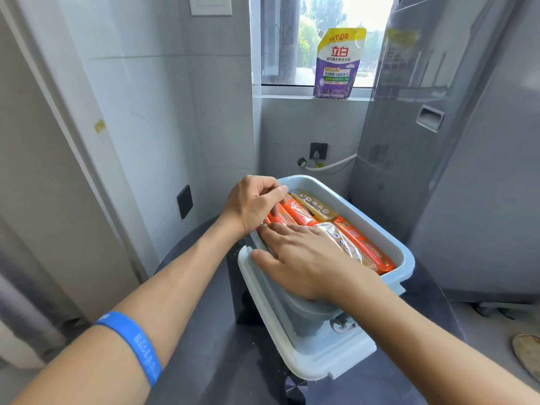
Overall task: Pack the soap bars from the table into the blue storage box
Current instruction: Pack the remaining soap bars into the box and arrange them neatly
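The blue storage box (406, 252) stands on a dark round table (204, 346), tilted on its lid (306, 361), which lies under its near side. Inside lie several wrapped soap bars: orange ones (365, 247) and clear-wrapped yellowish ones (317, 206). My left hand (251, 203) is curled over the box's far left corner, fingertips pinching at the end of an orange bar (298, 213). My right hand (304, 264) lies flat, fingers spread, pressing down on the bars at the box's near left side, thumb over the rim.
A purple and yellow detergent pouch (339, 62) stands on the window sill at the back. A grey appliance (438, 141) rises right of the box. Tiled wall and a door frame (58, 141) close the left side. A white hose (333, 165) runs along the back wall.
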`<state>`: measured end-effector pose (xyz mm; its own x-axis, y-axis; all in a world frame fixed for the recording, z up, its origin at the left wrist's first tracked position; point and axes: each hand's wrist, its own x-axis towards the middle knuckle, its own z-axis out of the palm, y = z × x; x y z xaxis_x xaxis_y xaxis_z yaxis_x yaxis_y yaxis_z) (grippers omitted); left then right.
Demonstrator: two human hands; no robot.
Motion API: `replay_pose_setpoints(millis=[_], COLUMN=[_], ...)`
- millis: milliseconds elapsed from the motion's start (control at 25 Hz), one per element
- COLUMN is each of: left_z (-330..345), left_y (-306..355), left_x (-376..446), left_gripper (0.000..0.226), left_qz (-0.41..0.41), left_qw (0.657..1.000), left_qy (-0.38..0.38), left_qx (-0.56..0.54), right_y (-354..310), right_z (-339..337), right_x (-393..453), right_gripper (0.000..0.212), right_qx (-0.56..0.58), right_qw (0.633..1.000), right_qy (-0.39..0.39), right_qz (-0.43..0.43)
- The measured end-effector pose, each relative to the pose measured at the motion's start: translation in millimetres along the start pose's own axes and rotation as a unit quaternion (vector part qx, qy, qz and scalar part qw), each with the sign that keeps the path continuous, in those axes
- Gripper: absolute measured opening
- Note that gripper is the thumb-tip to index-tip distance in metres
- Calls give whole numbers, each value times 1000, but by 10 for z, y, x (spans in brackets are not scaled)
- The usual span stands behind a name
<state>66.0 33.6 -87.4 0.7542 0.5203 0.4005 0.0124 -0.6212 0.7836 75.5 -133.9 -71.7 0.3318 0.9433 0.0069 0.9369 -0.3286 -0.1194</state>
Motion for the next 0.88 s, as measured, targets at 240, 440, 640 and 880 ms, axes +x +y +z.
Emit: replay_pose_setpoints(millis=[240,440,640,880], left_z=[-64,-81,-164,-39], left_y=[131,315,565,553], left_x=[-116,-759,-973,-1044], left_gripper=[30,31,88,79], left_qz=[-4,13,-91,-65], left_qw=[998,970,955,971], left_qy=[-9,6,-137,-124], left_qx=[63,243,248,195], right_y=[273,837,692,688], right_z=[-103,-397,-315,-231], right_x=[-218,-329,-58,4], right_gripper=[35,50,107,110], right_qx=[267,250,-113,-128], right_qw=[961,957,968,972], right_qy=[17,-110,-194,-94], right_qz=[-71,-100,-110,-171])
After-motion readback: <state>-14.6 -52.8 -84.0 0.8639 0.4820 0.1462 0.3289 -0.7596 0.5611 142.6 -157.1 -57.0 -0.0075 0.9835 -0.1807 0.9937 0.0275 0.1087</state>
